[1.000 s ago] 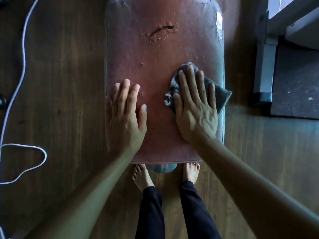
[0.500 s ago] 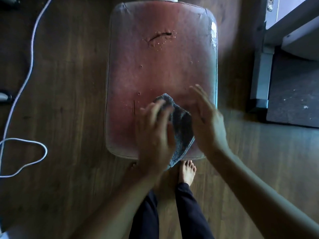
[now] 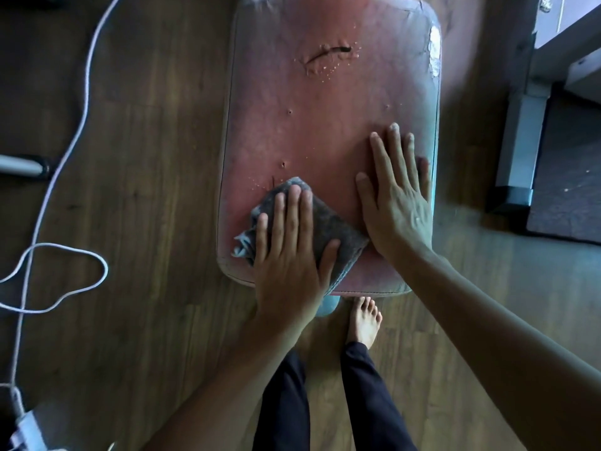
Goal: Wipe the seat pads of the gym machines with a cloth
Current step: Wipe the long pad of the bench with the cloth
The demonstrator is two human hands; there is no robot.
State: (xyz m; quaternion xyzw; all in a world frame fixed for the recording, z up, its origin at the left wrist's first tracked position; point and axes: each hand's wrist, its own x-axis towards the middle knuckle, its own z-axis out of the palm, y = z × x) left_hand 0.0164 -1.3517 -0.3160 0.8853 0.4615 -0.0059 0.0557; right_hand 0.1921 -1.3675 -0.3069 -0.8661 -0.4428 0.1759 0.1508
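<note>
Seat pad (image 3: pixel 325 125), red and worn, fills the view from twelve o'clock down to the centre, above a wooden floor (image 3: pixel 146 190). A curved tear (image 3: pixel 328 55) marks its skin toward twelve o'clock. The grey cloth (image 3: pixel 331 222) lies crumpled on the near part of the pad, toward its seven o'clock corner, with one edge reaching the near rim.

The left hand (image 3: pixel 289 252) presses flat on the cloth. Its fingers are straight and close together, and the thumb is spread toward three o'clock across the fabric. The right hand (image 3: pixel 396 203) lies flat on the bare pad at the cloth's two o'clock, just beside it. Its fingers are straight, nearly together and pointing to twelve o'clock, with the thumb a little apart.

A bare foot (image 3: pixel 364 320) stands on the floor at six o'clock, below the pad's near edge. A white cable (image 3: pixel 87 76) loops over the floor at nine o'clock. A grey metal post (image 3: pixel 520 141) stands at three o'clock.
</note>
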